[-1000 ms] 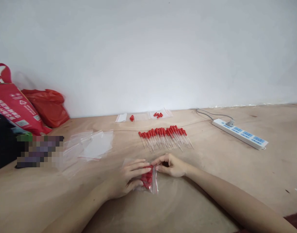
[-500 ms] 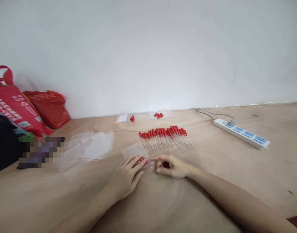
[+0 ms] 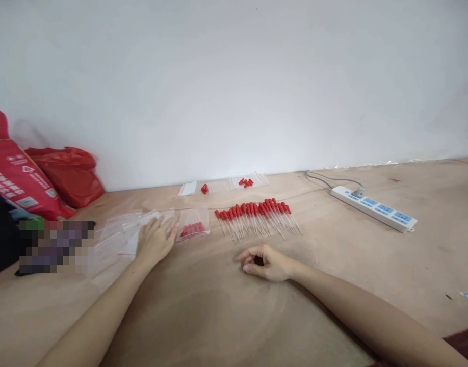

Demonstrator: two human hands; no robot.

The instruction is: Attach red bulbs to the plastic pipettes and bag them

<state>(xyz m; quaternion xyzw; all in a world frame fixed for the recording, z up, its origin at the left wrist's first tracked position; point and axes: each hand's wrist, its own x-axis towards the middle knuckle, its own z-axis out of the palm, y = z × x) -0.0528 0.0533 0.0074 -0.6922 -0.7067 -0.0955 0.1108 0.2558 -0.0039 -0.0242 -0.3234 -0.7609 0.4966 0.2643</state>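
My left hand lies over a loose pile of clear zip bags, its fingers spread flat and gripping nothing. Just right of it is a zip bag with several red-bulbed droppers inside. My right hand rests on the table with loosely curled fingers, a gap between thumb and index finger, and nothing between them. Beyond it, a row of droppers lies side by side, red bulbs toward the wall and thin clear tubes pointing toward me.
Near the wall are loose red bulbs, thin clear tubes and small bags. A white power strip with a plugged-in cable lies at right. Red bags stand at left on the wooden table.
My left hand has moved left from the dropper-filled bag onto the bag pile. That filled bag now lies farther back and to the left, released. My right hand stays in place.
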